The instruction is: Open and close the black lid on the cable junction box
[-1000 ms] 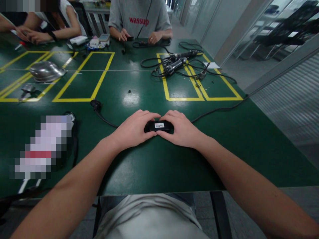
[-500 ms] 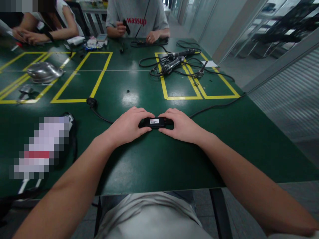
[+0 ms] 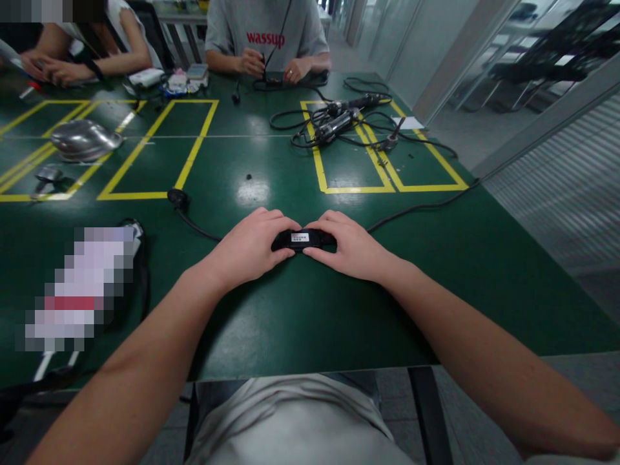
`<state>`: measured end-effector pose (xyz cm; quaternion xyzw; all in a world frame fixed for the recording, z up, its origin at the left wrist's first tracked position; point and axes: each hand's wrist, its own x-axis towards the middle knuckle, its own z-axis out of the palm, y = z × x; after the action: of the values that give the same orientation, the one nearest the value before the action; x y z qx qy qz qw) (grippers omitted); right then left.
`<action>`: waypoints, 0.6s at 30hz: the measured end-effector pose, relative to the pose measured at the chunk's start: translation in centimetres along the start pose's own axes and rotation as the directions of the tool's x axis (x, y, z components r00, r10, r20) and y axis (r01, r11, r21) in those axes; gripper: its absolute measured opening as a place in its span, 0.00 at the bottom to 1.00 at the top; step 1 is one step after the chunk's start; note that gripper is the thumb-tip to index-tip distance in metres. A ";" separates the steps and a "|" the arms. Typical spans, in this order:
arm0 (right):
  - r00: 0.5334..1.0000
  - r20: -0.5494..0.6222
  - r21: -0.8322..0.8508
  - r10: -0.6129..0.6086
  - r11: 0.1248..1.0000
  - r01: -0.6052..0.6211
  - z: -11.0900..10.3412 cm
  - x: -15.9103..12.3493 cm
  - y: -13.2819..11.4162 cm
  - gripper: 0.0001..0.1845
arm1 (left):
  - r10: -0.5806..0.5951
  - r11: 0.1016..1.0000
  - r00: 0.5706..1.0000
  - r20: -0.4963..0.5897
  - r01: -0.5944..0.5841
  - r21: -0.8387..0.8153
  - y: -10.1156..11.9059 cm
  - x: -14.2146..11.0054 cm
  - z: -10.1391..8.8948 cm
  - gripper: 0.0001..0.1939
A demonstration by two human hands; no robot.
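A small black inline box [image 3: 310, 239] with a white printed label lies in front of me, label facing up. My left hand [image 3: 252, 245] pinches its left end between thumb and fingers. From the other side, my right hand [image 3: 349, 245] grips the right end the same way. A black cord with a round plug [image 3: 178, 198] comes out beyond my left hand. Past my right hand another black cord [image 3: 411, 208] runs off toward the table's right edge. Both ends of the box are partly hidden by my fingers.
Tangled cables with dark cylindrical tools [image 3: 339, 123] lie at the back right, across yellow tape outlines. A shiny metal part [image 3: 84, 141] rests at the left. Nearer is a blurred-out device [image 3: 84, 278]. Two people sit across the green table [image 3: 310, 316].
My right thumb has shifted slightly left along the box; both hands keep their grip. Across the table, a person's hand with a dark object has moved down and right.
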<state>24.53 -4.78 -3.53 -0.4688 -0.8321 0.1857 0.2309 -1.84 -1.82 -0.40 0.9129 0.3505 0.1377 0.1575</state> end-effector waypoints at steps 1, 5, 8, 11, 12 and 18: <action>1.000 -0.002 0.009 0.003 1.000 -0.003 0.0 0.0 0.0 0.20 | 0.004 1.000 1.000 0.000 -0.004 0.010 0.0 0.0 0.0 0.18; 1.000 -0.013 0.029 0.004 1.000 -0.003 0.1 0.0 0.4 0.20 | 0.016 1.000 1.000 -0.002 -0.016 0.027 0.2 -0.1 -0.2 0.18; 1.000 -0.023 0.029 -0.007 1.000 0.008 0.2 0.0 0.7 0.21 | 0.037 0.999 0.999 -0.014 -0.037 0.020 0.2 -0.1 -0.2 0.16; 1.000 -0.026 0.026 -0.016 1.000 0.016 0.3 0.1 0.9 0.20 | 0.054 0.998 0.998 -0.027 -0.054 0.025 0.0 0.0 0.0 0.15; 1.000 -0.027 0.024 -0.015 1.000 0.015 0.3 0.1 0.9 0.20 | 0.056 0.998 0.998 -0.028 -0.055 0.033 0.0 0.1 0.0 0.15; 1.000 -0.008 -0.010 0.021 1.000 -0.021 0.3 0.4 0.5 0.20 | 0.021 0.994 1.000 0.018 -0.023 0.110 0.4 0.4 -0.2 0.14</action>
<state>24.54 -4.20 -3.94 -0.4795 -0.8271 0.1819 0.2299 -1.39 -1.74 -0.04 0.9251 0.3463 0.1120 0.1085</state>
